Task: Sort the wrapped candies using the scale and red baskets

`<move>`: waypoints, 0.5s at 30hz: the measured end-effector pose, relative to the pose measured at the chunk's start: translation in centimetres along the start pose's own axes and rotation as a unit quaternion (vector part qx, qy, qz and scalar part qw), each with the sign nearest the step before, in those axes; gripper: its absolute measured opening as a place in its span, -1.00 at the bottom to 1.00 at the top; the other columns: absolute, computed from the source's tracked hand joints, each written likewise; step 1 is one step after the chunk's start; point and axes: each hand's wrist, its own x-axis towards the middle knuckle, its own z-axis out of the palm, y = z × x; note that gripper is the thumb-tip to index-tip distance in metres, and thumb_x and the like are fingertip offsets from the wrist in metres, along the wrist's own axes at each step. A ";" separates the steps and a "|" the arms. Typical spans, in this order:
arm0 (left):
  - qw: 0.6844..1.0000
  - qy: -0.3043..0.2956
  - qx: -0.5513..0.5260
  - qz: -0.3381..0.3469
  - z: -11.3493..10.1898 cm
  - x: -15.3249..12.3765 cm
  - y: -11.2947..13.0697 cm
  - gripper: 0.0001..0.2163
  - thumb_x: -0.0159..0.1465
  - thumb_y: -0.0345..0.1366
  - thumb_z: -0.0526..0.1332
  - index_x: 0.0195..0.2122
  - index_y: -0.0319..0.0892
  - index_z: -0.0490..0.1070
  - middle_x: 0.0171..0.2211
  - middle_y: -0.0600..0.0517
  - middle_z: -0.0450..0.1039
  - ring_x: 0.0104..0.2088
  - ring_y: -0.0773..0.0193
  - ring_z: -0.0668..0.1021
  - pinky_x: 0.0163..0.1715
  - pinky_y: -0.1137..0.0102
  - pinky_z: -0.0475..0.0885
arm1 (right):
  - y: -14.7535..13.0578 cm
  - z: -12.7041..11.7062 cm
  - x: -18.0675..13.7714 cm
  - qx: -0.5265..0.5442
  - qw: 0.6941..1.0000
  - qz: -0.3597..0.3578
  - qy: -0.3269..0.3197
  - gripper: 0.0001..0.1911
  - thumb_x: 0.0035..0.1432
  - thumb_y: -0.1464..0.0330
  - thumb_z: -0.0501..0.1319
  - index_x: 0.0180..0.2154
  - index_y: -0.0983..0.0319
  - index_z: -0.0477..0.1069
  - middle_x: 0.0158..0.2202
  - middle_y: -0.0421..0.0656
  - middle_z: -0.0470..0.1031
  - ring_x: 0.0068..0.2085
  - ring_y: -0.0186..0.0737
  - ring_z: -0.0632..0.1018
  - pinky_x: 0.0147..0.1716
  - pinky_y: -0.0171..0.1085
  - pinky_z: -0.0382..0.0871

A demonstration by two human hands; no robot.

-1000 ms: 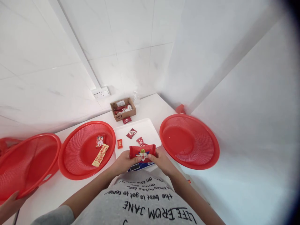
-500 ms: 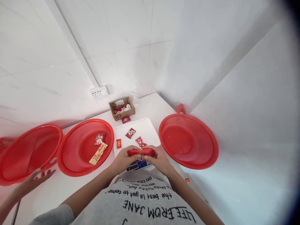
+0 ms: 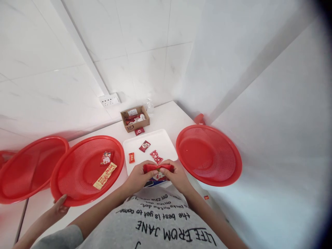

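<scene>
Both my hands hold one red snack packet (image 3: 158, 168) over the near edge of a white tray (image 3: 166, 145). My left hand (image 3: 138, 177) grips its left end and my right hand (image 3: 175, 176) its right end, fingers closed. The packet is turned edge-on, so its printed face barely shows. Three small red sweets lie on the tray beyond it: one at the left (image 3: 131, 157), one in the middle (image 3: 144, 146), one close to my fingers (image 3: 156, 156). A blue-faced scale (image 3: 153, 182) peeks out under my hands.
A red mesh basket (image 3: 77, 173) at my left holds a yellow packet (image 3: 105, 175) and a small wrapper (image 3: 106, 158); another person's hand (image 3: 59, 207) grips its near rim. An empty red basket (image 3: 209, 155) is at the right, another (image 3: 23, 173) far left. A cardboard box (image 3: 135, 118) stands behind.
I have tilted the packet from face-up to edge-on. The other person's hand let go of the far-left basket and took hold of the near rim of the basket with the packets, shifting it.
</scene>
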 end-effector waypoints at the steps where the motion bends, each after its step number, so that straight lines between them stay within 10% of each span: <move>1: 1.000 0.004 -0.005 0.000 0.0 0.0 -0.1 -0.76 0.07 -0.16 0.25 -0.28 -0.18 0.42 -0.33 0.02 0.49 -0.29 0.20 0.50 -0.24 0.36 0.37 | -0.1 0.0 0.0 -0.003 1.000 0.008 -0.007 -0.74 -0.04 0.19 0.23 -0.31 0.20 0.41 -0.37 -0.20 0.44 -0.32 -0.27 0.42 -0.27 -0.27 0.30; 15: 0.993 -0.057 -0.090 -0.059 -0.1 0.1 -1.4 -0.57 0.06 -0.11 0.27 -0.08 -0.21 0.36 -0.13 -0.07 0.49 -0.13 0.08 0.50 -0.12 0.25 0.35 | 2.4 0.9 0.2 0.006 0.998 0.042 0.052 -0.69 -0.04 0.10 0.20 -0.42 0.23 0.38 -0.49 -0.21 0.44 -0.42 -0.27 0.43 -0.38 -0.28 0.34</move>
